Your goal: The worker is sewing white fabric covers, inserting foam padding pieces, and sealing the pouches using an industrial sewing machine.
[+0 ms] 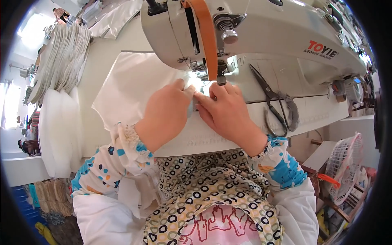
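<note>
A piece of white fabric (126, 87) lies on the bed of a white sewing machine (261, 36), its right edge running under my hands near the brightly lit needle area. My left hand (165, 114) rests over that edge, thumb and fingers pressed together on the fabric. Close beside it, my right hand (228, 110) has curled fingers, and its thumb and forefinger meet the fabric edge by the left fingertips. Glare and the fingers hide the exact grip and the needle. An orange strap (204, 38) hangs down the machine head in front of the needle.
Dark scissors (271, 98) lie to the right of my right hand, next to a grey fuzzy strip (292, 112). A stack of pale fabric pieces (61, 61) stands at the left, with white padding (61, 130) below it. A white fan (345, 167) stands at the lower right.
</note>
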